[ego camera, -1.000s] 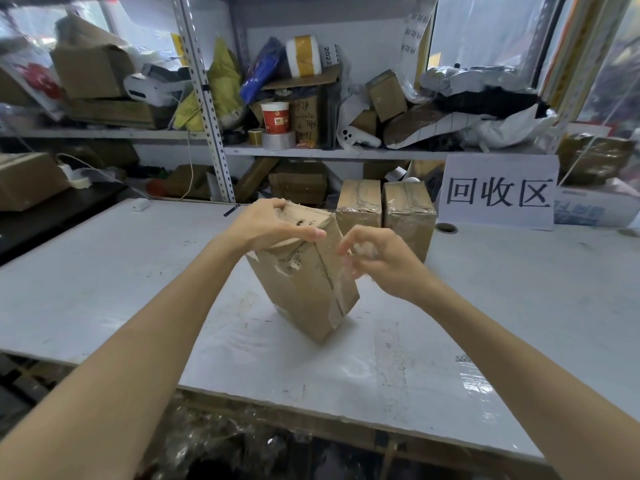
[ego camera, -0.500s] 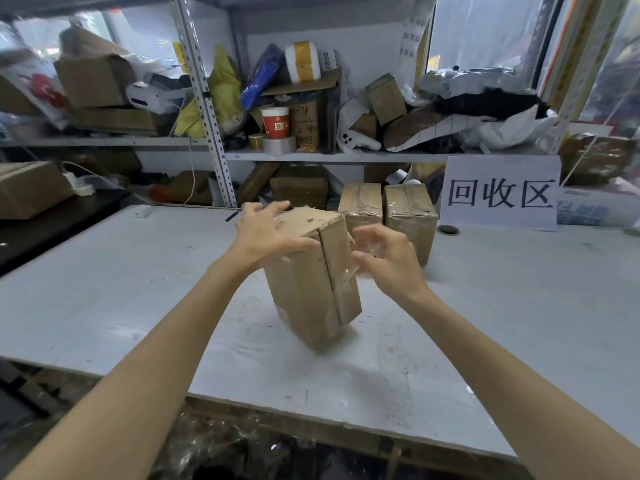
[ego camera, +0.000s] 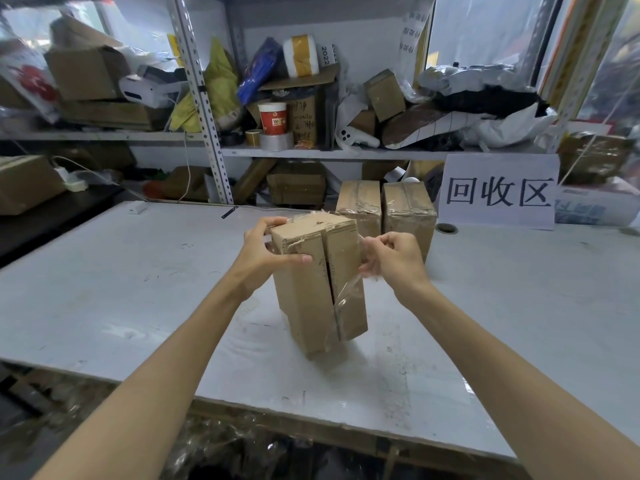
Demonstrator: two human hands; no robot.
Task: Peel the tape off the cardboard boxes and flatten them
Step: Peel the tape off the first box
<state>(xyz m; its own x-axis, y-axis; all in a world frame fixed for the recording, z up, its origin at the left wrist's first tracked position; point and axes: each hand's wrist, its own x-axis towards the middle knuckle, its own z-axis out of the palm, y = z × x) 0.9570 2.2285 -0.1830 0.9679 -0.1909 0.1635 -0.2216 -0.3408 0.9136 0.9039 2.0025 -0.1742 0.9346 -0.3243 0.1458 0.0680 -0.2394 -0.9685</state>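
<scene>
We stand the box (ego camera: 311, 299) on end, tilted, on the counter (ego camera: 138, 289); our left grip (ego camera: 266, 251) clamps its top corner, likely to brace it; our right grip (ego camera: 394, 258) pinches the clear tape (ego camera: 349, 292), stretched off the seam.

Three boxes (ego camera: 311, 289) (ego camera: 360, 202) (ego camera: 408, 206) on table (ego camera: 138, 289), two hands (ego camera: 263, 251) (ego camera: 394, 258)

box (ego camera: 311, 292): brown | tape (ego camera: 349, 292): clear | table (ego camera: 138, 289): white | sign (ego camera: 498, 192): white, black characters | cup (ego camera: 273, 117): red-white

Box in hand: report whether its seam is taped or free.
Mostly free: a dark gap shows between the box flaps; the right hand pinches tape lifted off it, attached only low down.
</scene>
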